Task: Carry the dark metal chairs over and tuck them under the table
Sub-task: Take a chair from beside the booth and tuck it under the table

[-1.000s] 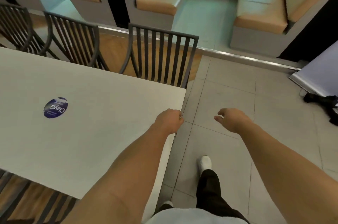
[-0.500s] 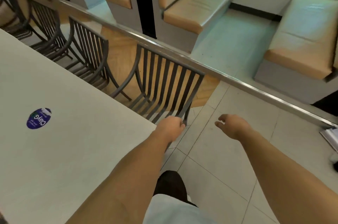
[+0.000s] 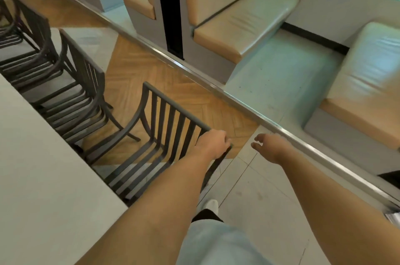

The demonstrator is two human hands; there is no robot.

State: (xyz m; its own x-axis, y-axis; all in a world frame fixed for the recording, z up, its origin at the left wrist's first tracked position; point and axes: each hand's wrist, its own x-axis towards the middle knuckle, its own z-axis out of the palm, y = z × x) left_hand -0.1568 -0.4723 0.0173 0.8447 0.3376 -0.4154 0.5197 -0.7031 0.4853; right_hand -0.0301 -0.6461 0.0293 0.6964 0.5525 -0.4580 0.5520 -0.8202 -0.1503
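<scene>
Our left hand (image 3: 213, 144) held one corner of the chair (image 3: 164, 126) back, our right hand (image 3: 267, 145) hung loose and empty, so it could twist and bump the table (image 3: 43, 178).

Both forearms bare, no sleeves in view, no watch or rings seen. Left hand (image 3: 213, 144), right hand (image 3: 269, 148). Pale light-blue top (image 3: 216, 243). Dark trouser leg (image 3: 205, 215). White shoe (image 3: 210, 204).

Left hand (image 3: 213, 144) on the nearest chair's (image 3: 166, 122) top rail beside the table (image 3: 39, 178).
</scene>
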